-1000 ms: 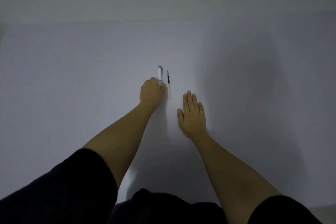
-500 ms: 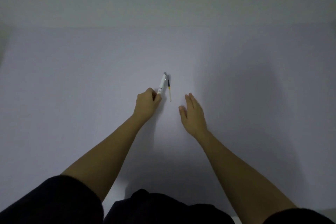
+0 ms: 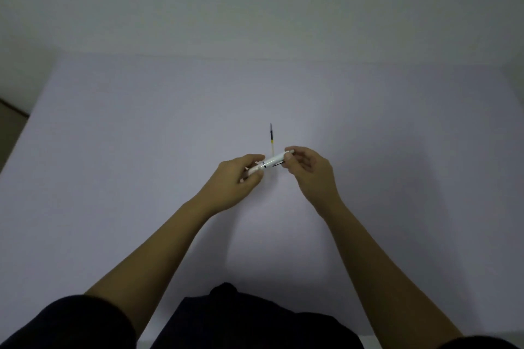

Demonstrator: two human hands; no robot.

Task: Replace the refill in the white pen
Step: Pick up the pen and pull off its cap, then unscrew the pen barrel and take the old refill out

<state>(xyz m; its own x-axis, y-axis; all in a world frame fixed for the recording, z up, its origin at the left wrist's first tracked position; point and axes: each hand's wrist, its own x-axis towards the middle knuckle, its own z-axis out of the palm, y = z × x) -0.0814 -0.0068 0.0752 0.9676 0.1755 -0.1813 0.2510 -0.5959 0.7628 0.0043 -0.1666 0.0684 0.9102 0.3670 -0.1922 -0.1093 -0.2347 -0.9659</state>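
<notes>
The white pen (image 3: 271,162) is held above the table, lying almost level with its right end slightly higher. My left hand (image 3: 237,178) grips its left end and my right hand (image 3: 307,168) pinches its right end. A thin refill (image 3: 271,137) with a dark upper part and a yellowish lower part lies on the table just beyond the pen, pointing away from me. Its near end is hidden behind the pen.
The pale table (image 3: 141,150) runs wide on both sides, with its far edge against a plain wall (image 3: 255,3). A strip of floor (image 3: 11,119) shows past the left edge. My dark sleeves and clothing fill the bottom of the view.
My left hand lifted the pen off the table and brought it toward me. My right hand rose from the table and took the pen's other end. The refill stayed where it lay.
</notes>
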